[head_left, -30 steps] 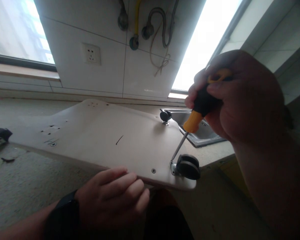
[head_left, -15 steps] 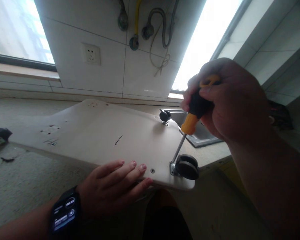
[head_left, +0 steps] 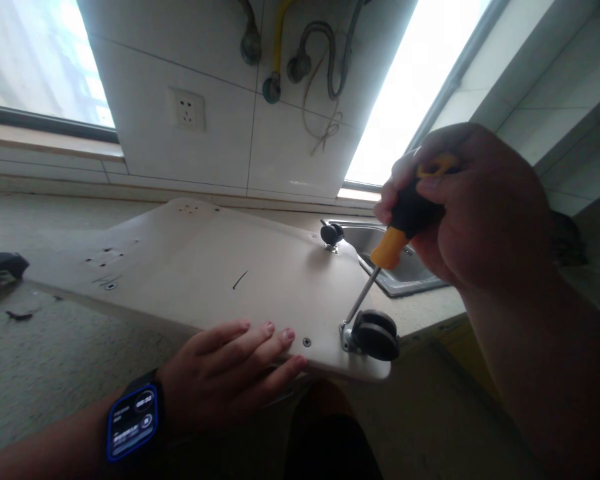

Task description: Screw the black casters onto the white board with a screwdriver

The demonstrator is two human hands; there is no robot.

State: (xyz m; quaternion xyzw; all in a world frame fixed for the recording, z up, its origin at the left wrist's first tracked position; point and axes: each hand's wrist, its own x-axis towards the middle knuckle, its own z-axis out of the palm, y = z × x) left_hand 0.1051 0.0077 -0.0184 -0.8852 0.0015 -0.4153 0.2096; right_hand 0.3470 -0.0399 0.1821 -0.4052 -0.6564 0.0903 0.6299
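- A pale speckled counter (head_left: 70,360) spreads across the left of the frame and runs behind the board to the right.
- The white board (head_left: 195,267) lies on it across the middle, its right end by the counter's edge, marked with holes and a short dark line.
- A black wheel (head_left: 375,333) sits on the board's right end, lower right of centre; a second wheel (head_left: 331,233) stands farther back.
- The right hand (head_left: 485,207), right of centre, is wrapped round a yellow-and-black screwdriver (head_left: 387,248), its tip at the near wheel's metal plate.
- The left hand (head_left: 230,367), lower centre, rests with fingers extended on the board's near edge, pinching nothing visible.
- A steel sink (head_left: 398,292) is set in behind the screwdriver.
- Tiled wall (head_left: 150,73) fills the top, with a socket (head_left: 186,111), a yellow pipe (head_left: 279,40) and a grey hose (head_left: 333,60).
- Bright windows stand upper left (head_left: 35,60) and upper right (head_left: 405,87).
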